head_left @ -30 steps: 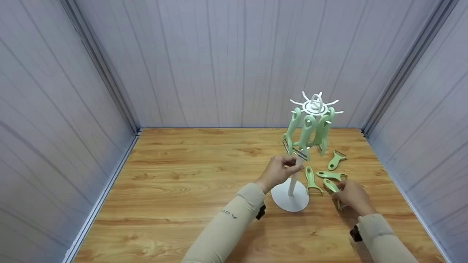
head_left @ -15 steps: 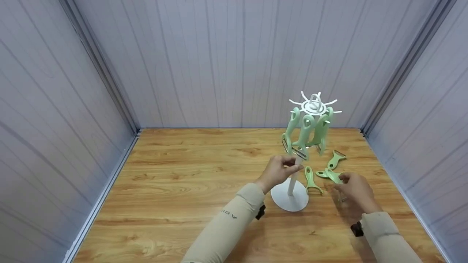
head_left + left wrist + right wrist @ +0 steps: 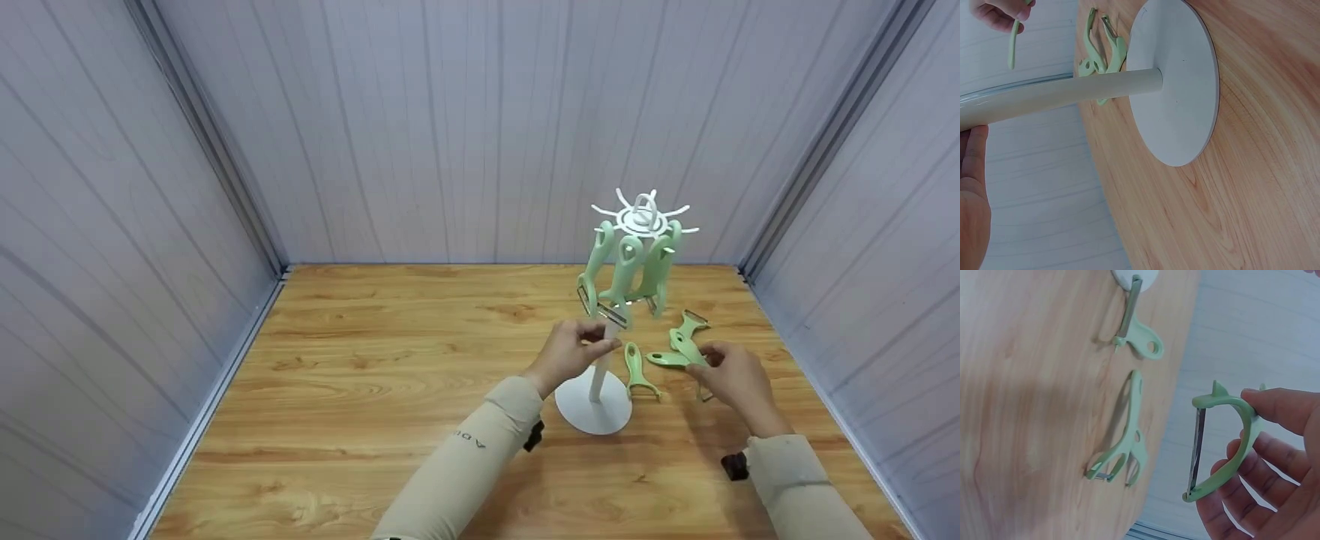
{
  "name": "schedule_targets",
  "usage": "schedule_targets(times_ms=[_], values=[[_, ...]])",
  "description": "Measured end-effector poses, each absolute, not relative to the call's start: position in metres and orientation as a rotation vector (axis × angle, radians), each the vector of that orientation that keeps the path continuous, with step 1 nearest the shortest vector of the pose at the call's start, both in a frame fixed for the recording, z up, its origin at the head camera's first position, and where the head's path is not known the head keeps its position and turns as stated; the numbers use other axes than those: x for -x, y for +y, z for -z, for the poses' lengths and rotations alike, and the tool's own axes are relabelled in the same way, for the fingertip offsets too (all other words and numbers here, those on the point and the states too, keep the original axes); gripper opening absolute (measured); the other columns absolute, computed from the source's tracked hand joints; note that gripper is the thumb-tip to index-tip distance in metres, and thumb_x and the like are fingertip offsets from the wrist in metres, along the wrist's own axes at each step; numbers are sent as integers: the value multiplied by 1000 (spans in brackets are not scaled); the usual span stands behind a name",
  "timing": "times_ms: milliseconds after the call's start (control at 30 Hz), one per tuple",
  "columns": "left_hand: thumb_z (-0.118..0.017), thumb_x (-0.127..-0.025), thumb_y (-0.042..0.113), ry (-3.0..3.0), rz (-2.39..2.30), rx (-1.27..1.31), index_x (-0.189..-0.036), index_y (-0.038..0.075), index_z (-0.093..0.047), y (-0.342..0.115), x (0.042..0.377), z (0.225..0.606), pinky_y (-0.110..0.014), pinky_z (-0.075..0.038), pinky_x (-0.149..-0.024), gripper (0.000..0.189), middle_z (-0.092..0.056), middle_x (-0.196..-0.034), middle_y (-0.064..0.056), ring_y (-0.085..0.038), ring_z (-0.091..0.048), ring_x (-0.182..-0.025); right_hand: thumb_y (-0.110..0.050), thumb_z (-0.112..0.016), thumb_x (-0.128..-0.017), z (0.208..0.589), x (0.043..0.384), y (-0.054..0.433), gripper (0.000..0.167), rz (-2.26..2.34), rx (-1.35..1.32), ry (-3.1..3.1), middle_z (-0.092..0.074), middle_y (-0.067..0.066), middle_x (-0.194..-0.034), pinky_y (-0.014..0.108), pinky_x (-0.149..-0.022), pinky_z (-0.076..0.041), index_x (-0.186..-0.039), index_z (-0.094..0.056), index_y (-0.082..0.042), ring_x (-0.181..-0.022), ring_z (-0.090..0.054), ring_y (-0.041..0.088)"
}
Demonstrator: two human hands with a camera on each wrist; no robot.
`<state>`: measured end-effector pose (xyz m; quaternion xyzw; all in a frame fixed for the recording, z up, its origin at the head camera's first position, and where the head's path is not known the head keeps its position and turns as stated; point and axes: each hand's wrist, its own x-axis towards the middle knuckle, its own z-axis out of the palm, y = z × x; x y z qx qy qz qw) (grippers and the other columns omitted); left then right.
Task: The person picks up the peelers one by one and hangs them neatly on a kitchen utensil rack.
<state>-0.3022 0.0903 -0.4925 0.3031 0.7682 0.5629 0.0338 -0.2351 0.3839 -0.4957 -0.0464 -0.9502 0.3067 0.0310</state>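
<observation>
My left hand (image 3: 568,352) grips the white post (image 3: 599,381) of a stand with a round base (image 3: 1190,107) and a ring of hooks (image 3: 643,220) on top. From the hooks hang several light green Y-shaped peelers (image 3: 624,274), blades down. To the right of the stand, my right hand (image 3: 739,381) pinches another green peeler (image 3: 685,347) between thumb and fingers, raised above the table. In the right wrist view that peeler's metal blade (image 3: 1197,450) points away from the palm; its handle is mostly hidden by the fingers.
Three more peelers lie on the wood table (image 3: 390,390): one beside the base (image 3: 634,367), one handle (image 3: 664,360) partly behind the held peeler, and one farther back (image 3: 694,321). Pale panel walls (image 3: 480,135) enclose the back and sides.
My right hand has lifted a peeler off the table and raised it slightly up and away from me. The left hand stays on the post.
</observation>
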Motion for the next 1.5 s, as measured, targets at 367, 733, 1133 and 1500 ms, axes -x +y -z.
schedule_targets(times_ms=[367,733,1133,1500], values=[[-77,-104,18,2359,-1764,-941,-104,8,-81,91,303,497,-19,-59,-83,10,-82,-102,-3,0,-71,-94,-23,-79,-100,483,233,372,44,-925,154,-2836,-71,26,-118,47,-77,-56,-135,-70,3,-101,-67,38],[-76,-104,17,2366,-1739,-923,-104,8,-82,92,303,496,-18,-59,-84,11,-83,-105,-4,-2,-72,-97,-23,-81,-101,472,230,367,47,-964,111,-2641,-77,28,-108,23,-63,-51,-132,-71,10,-83,-68,18],[-75,-105,20,2381,-1721,-946,-108,9,-83,91,304,495,-19,-61,-85,14,-84,-107,-5,-4,-74,-98,-12,-83,-97,467,232,361,38,-1001,83,-2434,-78,28,-100,7,-62,-49,-128,-75,8,-74,-57,-14],[-78,-103,18,2344,-1778,-940,-107,8,-82,92,304,496,-19,-61,-84,12,-84,-106,-5,-2,-73,-95,-10,-84,-96,454,234,354,36,-1030,69,-2356,-77,30,-101,2,-64,-48,-127,-76,7,-77,-53,-19]])
